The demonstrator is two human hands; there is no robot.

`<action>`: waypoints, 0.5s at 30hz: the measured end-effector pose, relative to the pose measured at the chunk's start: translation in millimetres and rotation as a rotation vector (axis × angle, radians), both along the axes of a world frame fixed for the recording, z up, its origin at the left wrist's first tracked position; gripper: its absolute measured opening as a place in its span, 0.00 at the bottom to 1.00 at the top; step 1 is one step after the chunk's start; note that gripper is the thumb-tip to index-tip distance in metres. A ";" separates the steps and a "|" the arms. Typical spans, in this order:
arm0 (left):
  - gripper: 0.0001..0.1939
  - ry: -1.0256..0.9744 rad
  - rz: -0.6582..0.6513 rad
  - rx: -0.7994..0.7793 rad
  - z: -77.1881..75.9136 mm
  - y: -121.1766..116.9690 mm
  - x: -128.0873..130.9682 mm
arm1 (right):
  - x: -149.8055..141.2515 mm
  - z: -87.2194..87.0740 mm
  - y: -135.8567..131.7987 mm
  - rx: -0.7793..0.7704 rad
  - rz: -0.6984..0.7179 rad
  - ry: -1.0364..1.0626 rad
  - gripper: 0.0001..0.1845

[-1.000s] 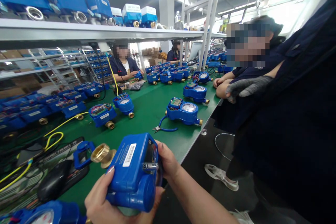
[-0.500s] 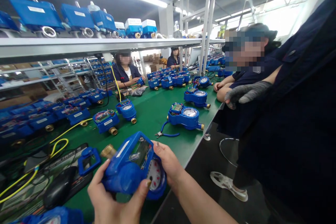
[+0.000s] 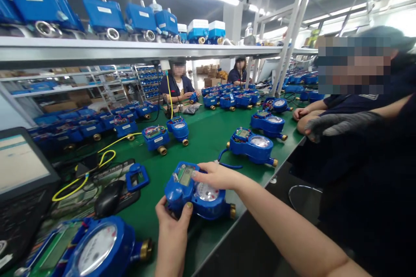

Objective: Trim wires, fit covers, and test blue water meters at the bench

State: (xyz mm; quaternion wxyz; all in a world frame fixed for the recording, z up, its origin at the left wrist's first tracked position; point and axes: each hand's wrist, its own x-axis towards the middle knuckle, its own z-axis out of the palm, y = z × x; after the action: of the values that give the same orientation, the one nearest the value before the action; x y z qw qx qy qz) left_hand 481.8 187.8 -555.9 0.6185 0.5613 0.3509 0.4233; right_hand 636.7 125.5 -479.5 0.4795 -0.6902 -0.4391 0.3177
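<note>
A blue water meter (image 3: pixel 182 194) with a small display, a round dial and a brass fitting is between my two hands, low over the table edge or resting on it; I cannot tell which. My left hand (image 3: pixel 172 229) grips its near left end, thumb on the side. From above, my right hand (image 3: pixel 221 175) is closed over the far side, its fingers partly covering the dial. Just behind stands another meter (image 3: pixel 250 149) with its electronics exposed, next to blue-handled pliers (image 3: pixel 232 165). At the lower left a larger-looking meter (image 3: pixel 104 246) shows its dial and display.
A blue cover frame (image 3: pixel 137 177), a black mouse (image 3: pixel 109 199) and a laptop (image 3: pixel 24 173) are on the left, with a yellow cable (image 3: pixel 69 194). More meters fill the green table (image 3: pixel 204 132). A shelf (image 3: pixel 136 47) runs overhead. A co-worker's gloved hand (image 3: pixel 344 124) is at the right.
The meter has gone from tilted up in my hands to lower and flatter, its dial facing up. My right hand has moved over its top. The view has swung left, bringing the laptop in.
</note>
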 end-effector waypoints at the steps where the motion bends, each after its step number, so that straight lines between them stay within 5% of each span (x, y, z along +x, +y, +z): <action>1: 0.37 -0.009 -0.002 -0.001 -1.5 -0.9 -0.3 | -2.4 6.1 -1.9 -0.011 0.010 -0.067 0.35; 5: 0.39 -0.024 -0.017 0.017 -4.1 -0.7 -3.2 | -21.1 20.6 -5.0 0.042 0.004 -0.262 0.58; 10: 0.36 -0.023 -0.035 0.033 -7.6 -0.2 -6.3 | -33.2 16.2 -3.7 0.154 -0.069 -0.246 0.57; 15: 0.33 0.016 -0.026 0.037 -6.0 -2.9 -8.5 | -13.2 18.5 -9.8 0.301 -0.098 -0.005 0.52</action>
State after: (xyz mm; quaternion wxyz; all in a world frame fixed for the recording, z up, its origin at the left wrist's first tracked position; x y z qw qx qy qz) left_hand 473.3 185.0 -561.9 0.6108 0.5805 0.3406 0.4171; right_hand 623.5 115.7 -461.0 0.5912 -0.6320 -0.4488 0.2229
